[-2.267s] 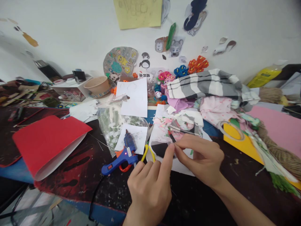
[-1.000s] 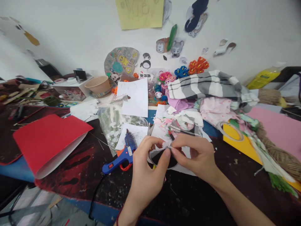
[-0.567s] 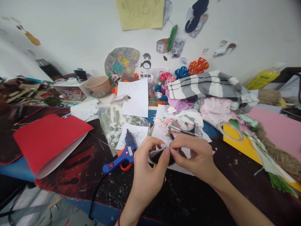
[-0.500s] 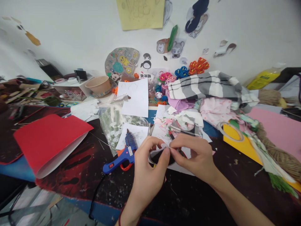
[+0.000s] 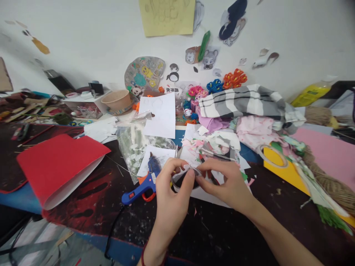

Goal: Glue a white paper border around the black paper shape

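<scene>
A dark, thin, curved piece with a pale grey edge (image 5: 179, 180) was between the two hands, over a flat white paper sheet (image 5: 212, 198). The left hand (image 5: 172, 195) pinched it between thumb and fingers; the right hand (image 5: 231, 184) gripped its right end with the fingertips. Near the left hand lay a blue plastic glue gun (image 5: 146, 188); beyond the hands were pale, multicoloured fabric scraps (image 5: 222, 140).

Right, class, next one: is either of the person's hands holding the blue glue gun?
No, the blue glue gun lies on the table while both hands pinch a dark, pale-edged piece.
</scene>
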A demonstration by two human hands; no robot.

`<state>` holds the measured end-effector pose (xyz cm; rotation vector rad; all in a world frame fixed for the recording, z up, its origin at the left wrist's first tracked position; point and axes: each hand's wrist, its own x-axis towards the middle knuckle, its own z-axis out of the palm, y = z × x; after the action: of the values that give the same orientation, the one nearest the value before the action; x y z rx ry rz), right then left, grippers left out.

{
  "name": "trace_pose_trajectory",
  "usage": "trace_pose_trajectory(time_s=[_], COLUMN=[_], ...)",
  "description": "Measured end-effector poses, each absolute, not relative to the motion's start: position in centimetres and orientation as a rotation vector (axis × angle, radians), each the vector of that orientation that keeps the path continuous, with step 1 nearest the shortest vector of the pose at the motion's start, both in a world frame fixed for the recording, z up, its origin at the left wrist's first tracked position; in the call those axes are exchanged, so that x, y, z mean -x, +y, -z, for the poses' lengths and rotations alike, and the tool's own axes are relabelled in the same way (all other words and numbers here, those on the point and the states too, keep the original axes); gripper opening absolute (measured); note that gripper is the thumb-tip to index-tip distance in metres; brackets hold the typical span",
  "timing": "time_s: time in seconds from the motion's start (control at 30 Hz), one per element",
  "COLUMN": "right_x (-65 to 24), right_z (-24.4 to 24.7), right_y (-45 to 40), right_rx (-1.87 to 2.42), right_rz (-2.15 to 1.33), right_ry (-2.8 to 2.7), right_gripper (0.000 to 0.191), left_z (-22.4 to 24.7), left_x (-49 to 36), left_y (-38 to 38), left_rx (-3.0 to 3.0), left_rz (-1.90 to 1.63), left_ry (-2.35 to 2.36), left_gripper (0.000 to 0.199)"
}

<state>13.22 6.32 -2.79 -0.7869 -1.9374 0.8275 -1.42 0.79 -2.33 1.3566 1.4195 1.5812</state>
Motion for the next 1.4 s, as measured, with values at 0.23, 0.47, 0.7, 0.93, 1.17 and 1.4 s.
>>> trace_pose_trajectory(time_s=[0.23, 0.47, 0.7, 0.93, 1.17, 1.4], right_x=[-13.4, -13.4, -13.4, -13.4, -13.5, -13.8], right_z=[3.0, 2.9, 3.0, 3.0, 3.0, 3.7], right_y=[6.5, 6.3, 6.4, 6.4, 6.4, 6.9], right_rx=[0.813, 0.834, 0.867, 0.888, 0.894, 0.907], right_rz=[-0.911, -0.894, -0.932, -0.935, -0.938, -1.082], right_ry=[-1.969, -1.952, -1.928, -1.939, -1.932, -1.701], right_gripper=[0.009, 0.007, 0.003, 0.004, 0.005, 0.009], left_z=[2.6, 2.9, 2.9, 2.7, 2.9, 3.3], left_x=[1.6, 1.6, 1.6, 1.4, 1.3, 2.9], left_y=[0.7, 0.7, 0.7, 0.8, 0.8, -1.3], left_rx=[-1.36, -1.302, -1.291, -1.226, -1.234, -1.498], left_rz=[-1.573, -1.595, -1.591, -1.599, -1.588, -1.546], left_ry=[1.429, 1.396, 1.354, 1.354, 1.357, 1.729], left_gripper=[0.004, 0.005, 0.006, 0.008, 0.006, 0.013])
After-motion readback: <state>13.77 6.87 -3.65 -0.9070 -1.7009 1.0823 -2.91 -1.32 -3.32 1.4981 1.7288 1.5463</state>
